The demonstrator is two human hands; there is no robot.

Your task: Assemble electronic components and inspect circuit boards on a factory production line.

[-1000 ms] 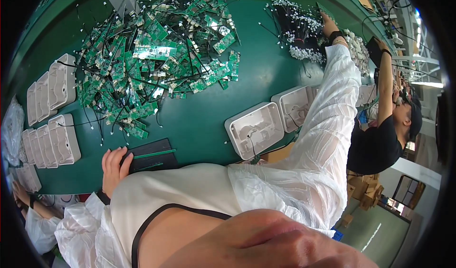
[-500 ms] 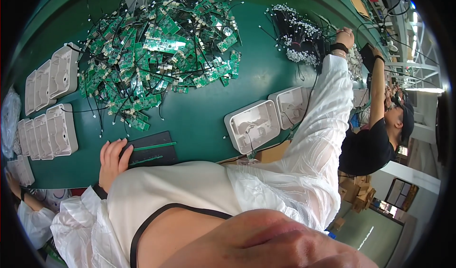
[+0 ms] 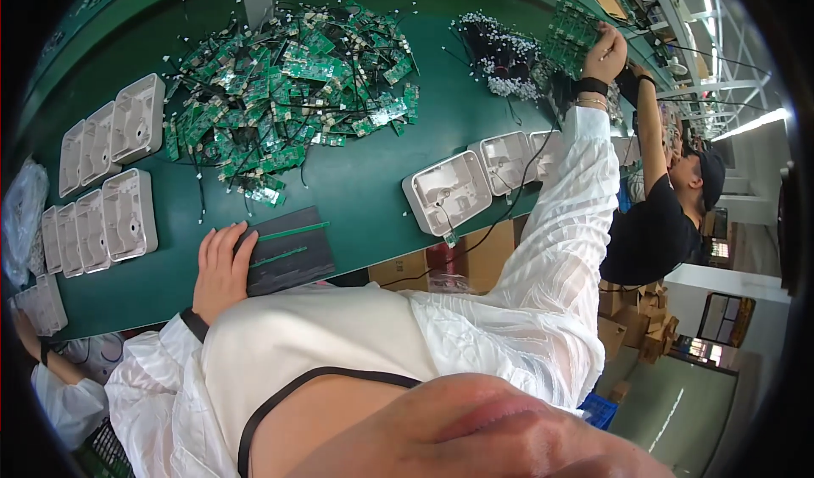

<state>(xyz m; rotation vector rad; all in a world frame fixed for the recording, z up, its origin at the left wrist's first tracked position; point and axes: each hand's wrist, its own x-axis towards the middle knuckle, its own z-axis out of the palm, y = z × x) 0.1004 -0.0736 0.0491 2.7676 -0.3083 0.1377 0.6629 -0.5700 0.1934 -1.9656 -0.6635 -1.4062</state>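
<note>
My right hand (image 3: 606, 52) is stretched out to the far right, fingers closed on the edge of a green circuit board panel (image 3: 573, 32). The panel is tilted up beside a bundle of black wires with white connectors (image 3: 507, 54). Close to my body, my left hand (image 3: 224, 262) lies with fingers extended against the left edge of a flat dark pad (image 3: 297, 234). Two thin green strips (image 3: 292, 232) run across that pad. Behind it spreads a big heap of small green circuit boards (image 3: 297, 97) with black leads.
White plastic housings (image 3: 136, 118) stand in rows at the left. More housings (image 3: 448, 191) sit at the right front edge, wires inside. A black cable (image 3: 517, 211) hangs past that edge. A co-worker in black (image 3: 653, 232) works at the right; another person's arm (image 3: 64, 368) shows lower left.
The circuit board panel has come into sight in my right hand, lifted beside the wire bundle. My left hand stays by the pad. The whole view has shifted a little.
</note>
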